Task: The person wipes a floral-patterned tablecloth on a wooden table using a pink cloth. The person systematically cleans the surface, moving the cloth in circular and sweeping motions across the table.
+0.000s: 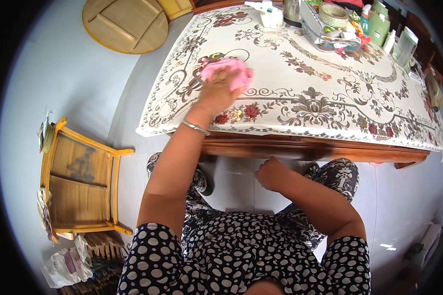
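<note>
My left hand [218,91], with a silver bangle on the wrist, presses a crumpled pink cloth [238,73] against the table's left part. Motion blurs its fingers slightly, and they rest over the cloth's near side. Beneath lies a white tablecloth [275,66] patterned with grey-brown scrolls and red flowers. My right hand [269,173] is curled into a loose fist in front of the table's near edge, apart from it. Nothing shows in that fist.
At the table's far right stand a clear container [330,42] of small things, a roll of tape [333,15], a green bottle [379,25] and a clear jar [405,46]. A wooden chair [83,179] is at left; a round wooden board [125,24] leans on the wall.
</note>
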Tool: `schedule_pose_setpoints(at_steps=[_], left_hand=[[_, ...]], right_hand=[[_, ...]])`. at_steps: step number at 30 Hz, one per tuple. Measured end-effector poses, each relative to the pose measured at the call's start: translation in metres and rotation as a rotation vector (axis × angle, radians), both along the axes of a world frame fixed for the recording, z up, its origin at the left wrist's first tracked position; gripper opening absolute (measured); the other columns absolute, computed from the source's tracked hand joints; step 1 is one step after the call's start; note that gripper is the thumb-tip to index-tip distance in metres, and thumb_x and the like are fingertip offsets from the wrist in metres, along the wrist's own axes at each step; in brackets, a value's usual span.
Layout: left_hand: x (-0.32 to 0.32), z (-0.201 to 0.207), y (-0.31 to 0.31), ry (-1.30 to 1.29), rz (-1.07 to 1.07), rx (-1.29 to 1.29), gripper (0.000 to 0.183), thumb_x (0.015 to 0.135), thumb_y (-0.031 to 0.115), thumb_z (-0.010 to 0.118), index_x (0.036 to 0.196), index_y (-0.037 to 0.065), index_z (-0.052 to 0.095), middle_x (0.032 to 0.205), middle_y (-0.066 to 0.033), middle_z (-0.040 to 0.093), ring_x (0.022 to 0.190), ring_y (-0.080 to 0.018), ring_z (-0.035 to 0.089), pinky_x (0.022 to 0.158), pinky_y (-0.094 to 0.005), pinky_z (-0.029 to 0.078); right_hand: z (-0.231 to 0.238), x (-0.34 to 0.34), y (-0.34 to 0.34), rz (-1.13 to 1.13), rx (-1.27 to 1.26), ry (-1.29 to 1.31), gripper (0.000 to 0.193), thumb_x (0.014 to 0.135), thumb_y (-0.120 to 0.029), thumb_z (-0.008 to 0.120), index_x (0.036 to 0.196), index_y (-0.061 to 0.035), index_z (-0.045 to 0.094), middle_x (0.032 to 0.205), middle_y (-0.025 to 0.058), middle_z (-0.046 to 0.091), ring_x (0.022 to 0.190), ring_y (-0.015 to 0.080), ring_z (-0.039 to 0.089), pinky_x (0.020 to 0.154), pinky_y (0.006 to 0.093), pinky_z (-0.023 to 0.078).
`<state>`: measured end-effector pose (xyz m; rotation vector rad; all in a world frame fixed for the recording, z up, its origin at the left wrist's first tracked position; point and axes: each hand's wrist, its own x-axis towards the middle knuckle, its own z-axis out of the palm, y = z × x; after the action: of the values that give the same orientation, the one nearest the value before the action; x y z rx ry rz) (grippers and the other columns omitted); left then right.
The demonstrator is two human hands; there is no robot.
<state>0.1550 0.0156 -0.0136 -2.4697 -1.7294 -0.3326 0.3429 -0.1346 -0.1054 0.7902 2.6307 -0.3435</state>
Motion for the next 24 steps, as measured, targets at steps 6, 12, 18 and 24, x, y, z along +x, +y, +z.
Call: schedule_pose_setpoints(at_steps=[6, 12, 18, 24], left_hand=[[0.126, -0.003, 0.019, -0.092, -0.328, 0.032, 0.060, 0.083, 0.050, 0.045, 0.132, 0.014, 0.040, 0.138, -0.0050, 0.035, 0.129, -0.0257, 0.029, 0.104, -0.0459, 0.024], [0.232, 0.011, -0.002, -0.084, -0.586, -0.102, 0.056, 0.083, 0.045, 0.048, 0.131, 0.017, 0.041, 0.140, -0.0053, 0.033, 0.131, -0.0267, 0.023, 0.105, -0.0501, 0.020], [0.276, 0.005, -0.017, -0.149, -0.736, -0.099, 0.052, 0.082, 0.047, 0.048, 0.128, 0.021, 0.047, 0.143, -0.0034, 0.029, 0.133, -0.0210, 0.021, 0.106, -0.0482, 0.016], [0.223, 0.006, 0.035, -0.058, -0.538, -0.074, 0.062, 0.083, 0.051, 0.045, 0.135, 0.020, 0.034, 0.143, -0.0030, 0.028, 0.132, -0.0238, 0.023, 0.106, -0.0443, 0.021]], right_hand=[[-0.018, 0.008, 0.000, 0.019, 0.063, 0.111, 0.011, 0.068, -0.012, 0.056, 0.074, -0.0088, 0.065, 0.076, 0.0087, 0.064, 0.073, 0.0250, 0.061, 0.077, 0.0399, 0.042], [0.023, 0.007, 0.009, -0.340, -0.386, 0.730, 0.024, 0.081, -0.019, 0.055, 0.102, -0.0074, 0.060, 0.104, 0.0100, 0.059, 0.097, 0.0209, 0.055, 0.087, 0.0394, 0.040], [0.031, 0.005, 0.029, -0.440, -1.075, 1.436, 0.043, 0.088, -0.027, 0.056, 0.124, -0.0061, 0.046, 0.126, 0.0078, 0.048, 0.112, 0.0181, 0.045, 0.097, 0.0378, 0.034], [-0.090, -0.012, 0.045, -0.338, -0.235, 0.344, 0.040, 0.083, -0.029, 0.059, 0.117, -0.0093, 0.054, 0.114, 0.0113, 0.055, 0.104, 0.0219, 0.053, 0.092, 0.0393, 0.039]])
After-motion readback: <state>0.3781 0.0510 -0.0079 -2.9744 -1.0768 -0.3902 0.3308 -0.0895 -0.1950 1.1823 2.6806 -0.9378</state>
